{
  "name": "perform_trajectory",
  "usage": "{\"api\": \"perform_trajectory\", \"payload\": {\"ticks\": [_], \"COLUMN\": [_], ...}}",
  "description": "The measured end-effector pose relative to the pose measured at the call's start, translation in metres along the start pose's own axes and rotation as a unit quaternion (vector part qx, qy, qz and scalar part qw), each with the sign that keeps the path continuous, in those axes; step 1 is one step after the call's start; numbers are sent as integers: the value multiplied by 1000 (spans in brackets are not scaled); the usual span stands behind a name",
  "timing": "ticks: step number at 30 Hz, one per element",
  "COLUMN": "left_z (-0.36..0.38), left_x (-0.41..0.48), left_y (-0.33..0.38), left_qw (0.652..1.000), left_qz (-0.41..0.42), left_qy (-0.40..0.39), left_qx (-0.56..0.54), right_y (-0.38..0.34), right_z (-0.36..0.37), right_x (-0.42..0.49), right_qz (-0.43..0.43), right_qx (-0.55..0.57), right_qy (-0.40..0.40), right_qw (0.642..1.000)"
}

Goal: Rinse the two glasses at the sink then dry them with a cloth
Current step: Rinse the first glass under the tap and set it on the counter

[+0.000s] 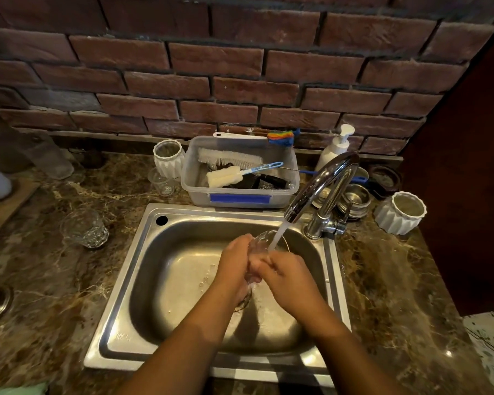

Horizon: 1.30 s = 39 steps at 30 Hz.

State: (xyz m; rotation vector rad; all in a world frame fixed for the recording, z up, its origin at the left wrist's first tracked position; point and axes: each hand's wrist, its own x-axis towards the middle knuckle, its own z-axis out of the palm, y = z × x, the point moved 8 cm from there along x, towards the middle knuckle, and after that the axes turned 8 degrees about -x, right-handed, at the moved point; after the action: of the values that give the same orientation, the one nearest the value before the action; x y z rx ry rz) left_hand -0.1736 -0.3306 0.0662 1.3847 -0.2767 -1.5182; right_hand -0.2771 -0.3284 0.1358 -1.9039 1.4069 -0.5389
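A glass (259, 243) rinsed under the running tap (321, 178).
Left hand (236, 262) and right hand (290, 277) both curl around it above the sink (166, 213); second glass (84, 228) stands on counter (66, 283).

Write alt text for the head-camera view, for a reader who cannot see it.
The left hand and right hand grip a clear glass under water running from a chrome tap into a steel sink. A second glass stands on the marble counter to its left; a plastic tub of brushes sits behind.

A single head-worn view looks steeply down from close above onto the rectangular stainless steel sink (111, 323), facing the dark red brick wall (240, 61).
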Motion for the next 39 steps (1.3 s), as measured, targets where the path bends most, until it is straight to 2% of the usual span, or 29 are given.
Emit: {"api": "perform_trajectory", "payload": {"ticks": [1, 3, 4, 5, 6, 7, 9, 11, 12, 14, 16, 18, 19, 21, 22, 23, 24, 26, 28, 30, 32, 34, 36, 37, 39], "left_z": [1, 0, -3, -4, -3, -2, -4, -7, -6, -5, -3, -3, -2, -1, -2, -5, -6, -3, -5, -2, 2, 2, 1, 4, 8], "left_x": [-2, -8, -9, -11, -11, -10, 0, 2, 0, -3, -2, -1, -2, -9, -13, -15, -16, -14, -6, -11, -15, -12, -8, -10, -17], "left_y": [7, 17, 19, 21, 22, 21, 8, -10, -15, -20, -20, -10, -2, 13, 18, 21, 22, 21, 5, -13, -15, -10, 8, 19, 29], "left_qw": [996, 972, 962, 959, 961, 970, 996, 991, 980, 972, 985, 999, 997, 968, 954, 947, 947, 967, 998, 989, 976, 989, 999, 987, 944], "left_qz": [73, 195, 225, 236, 232, 202, 57, -120, -176, -205, -161, -35, 48, 200, 247, 271, 276, 220, 41, -139, -189, -132, 30, 128, 270], "left_qy": [8, 12, 11, 5, -3, -13, -26, -61, -90, -99, -47, 10, 22, 14, 11, 13, 13, 10, 10, -30, -63, -35, 11, 9, -8], "left_qx": [42, 131, 152, 157, 154, 137, 66, 2, -29, -56, -49, 1, 55, 150, 171, 173, 162, 128, 54, -46, -88, -59, 31, 99, 188], "right_y": [7, 19, 21, 20, 18, 15, 3, -7, -8, -8, -4, 3, 10, 20, 22, 21, 19, 10, -2, -8, -8, -9, -2, 7, 19], "right_z": [0, 7, 11, 13, 12, 9, 3, 1, 2, 0, -4, -6, -5, 8, 14, 16, 13, 2, -6, -3, -4, -7, -10, -9, 5], "right_x": [2, 0, -2, -2, -1, 0, 1, -2, -2, -4, -2, 0, 0, -5, -6, -7, -6, -1, 1, -1, -2, -3, -3, -3, -8], "right_qz": [66, 194, 225, 228, 207, 168, 51, -48, -79, -100, -62, 34, 101, 219, 242, 237, 212, 118, -1, -68, -85, -57, 33, 105, 227], "right_qx": [102, 281, 327, 333, 309, 258, 120, -7, -52, -94, -79, 28, 119, 322, 380, 388, 362, 248, 87, -66, -118, -64, 84, 186, 373], "right_qy": [24, 42, 36, 29, 24, 17, -11, -61, -86, -106, -74, -15, 8, 14, 15, 17, 20, 24, -8, -61, -67, -41, 10, 36, 44], "right_qw": [992, 939, 917, 914, 928, 951, 991, 997, 992, 985, 992, 999, 988, 921, 893, 890, 907, 961, 996, 994, 987, 995, 996, 976, 899]}}
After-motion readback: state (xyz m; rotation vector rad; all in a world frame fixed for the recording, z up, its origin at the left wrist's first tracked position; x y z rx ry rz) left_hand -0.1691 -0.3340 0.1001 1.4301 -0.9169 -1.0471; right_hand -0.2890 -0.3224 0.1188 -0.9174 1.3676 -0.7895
